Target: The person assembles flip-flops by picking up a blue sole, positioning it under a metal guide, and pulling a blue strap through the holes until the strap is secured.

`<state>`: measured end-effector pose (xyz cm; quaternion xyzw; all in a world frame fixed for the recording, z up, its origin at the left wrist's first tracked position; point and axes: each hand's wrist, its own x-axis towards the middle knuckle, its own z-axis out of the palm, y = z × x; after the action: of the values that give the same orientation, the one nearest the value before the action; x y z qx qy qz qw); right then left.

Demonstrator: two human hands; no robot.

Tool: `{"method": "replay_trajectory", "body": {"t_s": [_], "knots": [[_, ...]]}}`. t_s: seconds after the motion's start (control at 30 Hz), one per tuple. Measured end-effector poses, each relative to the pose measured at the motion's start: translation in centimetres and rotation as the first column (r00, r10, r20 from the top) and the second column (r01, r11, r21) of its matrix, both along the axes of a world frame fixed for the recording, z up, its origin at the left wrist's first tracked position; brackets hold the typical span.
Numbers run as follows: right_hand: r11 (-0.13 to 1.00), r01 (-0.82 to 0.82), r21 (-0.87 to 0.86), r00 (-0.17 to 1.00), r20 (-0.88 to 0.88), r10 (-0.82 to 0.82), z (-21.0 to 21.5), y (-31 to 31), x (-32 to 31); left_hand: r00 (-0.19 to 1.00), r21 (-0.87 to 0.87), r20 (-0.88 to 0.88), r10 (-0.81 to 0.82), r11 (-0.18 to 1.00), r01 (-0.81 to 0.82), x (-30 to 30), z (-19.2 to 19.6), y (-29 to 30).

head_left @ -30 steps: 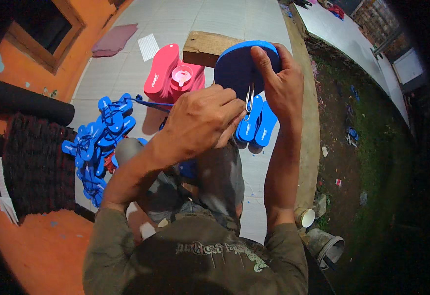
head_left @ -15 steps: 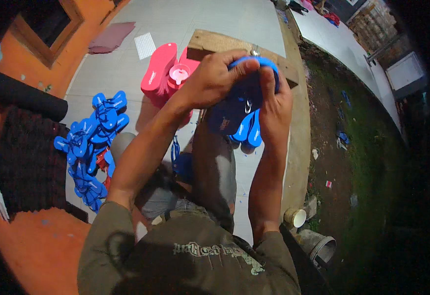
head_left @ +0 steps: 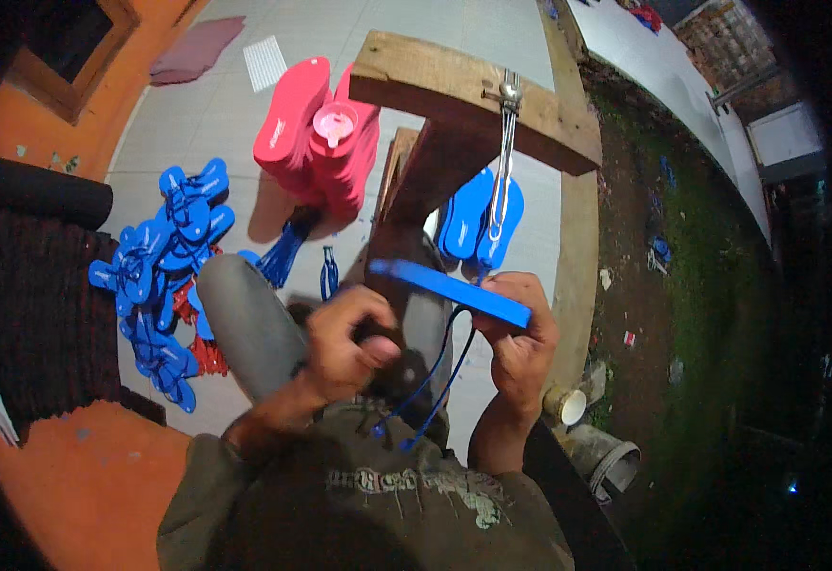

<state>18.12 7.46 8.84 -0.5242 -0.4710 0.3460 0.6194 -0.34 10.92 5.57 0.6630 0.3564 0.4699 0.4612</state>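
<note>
My right hand [head_left: 516, 352] grips a blue flip-flop sole [head_left: 449, 290] near one end, holding it nearly edge-on above my lap. A dark blue thong strap [head_left: 425, 381] hangs from the sole, its two loose ends dangling in front of my shirt. My left hand [head_left: 349, 338] is off the sole, just left of it, fingers loosely curled with a gap to the thumb; nothing shows in it. Beyond my hands is a wooden stand [head_left: 473, 90] with a thin metal tool [head_left: 503, 162] fixed to its top bar, its long looped end pointing toward me.
Two blue soles [head_left: 468, 214] lie beyond the stand. Pink soles [head_left: 292, 114] stand stacked with a small pink cup [head_left: 336, 124] on top. Dark blue straps [head_left: 285, 249] lie nearby. Piled blue flip-flops [head_left: 154, 257] are at left, by a dark stack [head_left: 49, 314].
The sole has come down from the metal tool toward my lap and turned edge-on, its strap now hanging from it. My left hand has let go and moved down and left.
</note>
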Motion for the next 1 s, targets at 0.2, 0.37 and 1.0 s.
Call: {"method": "replay_trajectory", "body": {"t_s": [0.2, 0.37, 1.0], "knots": [[0.937, 0.072, 0.342, 0.988, -0.155, -0.019, -1.4, 1.8, -1.3, 0.951, -0.680, 0.159, -0.267, 0.669, 0.301, 1.8, -1.4, -2.7], [0.945, 0.223, 0.240, 0.925, -0.358, -0.127, -4.5, 2.3, -1.3, 0.971, -0.432, 0.131, -0.202, 0.870, 0.239, 2.6, -5.7, -0.5], [0.896, -0.023, 0.443, 0.999, 0.038, 0.007, -0.7, 4.4, -0.8, 0.933, 0.611, 0.079, -0.351, 0.756, 0.233, 3.2, 4.4, 7.8]]}}
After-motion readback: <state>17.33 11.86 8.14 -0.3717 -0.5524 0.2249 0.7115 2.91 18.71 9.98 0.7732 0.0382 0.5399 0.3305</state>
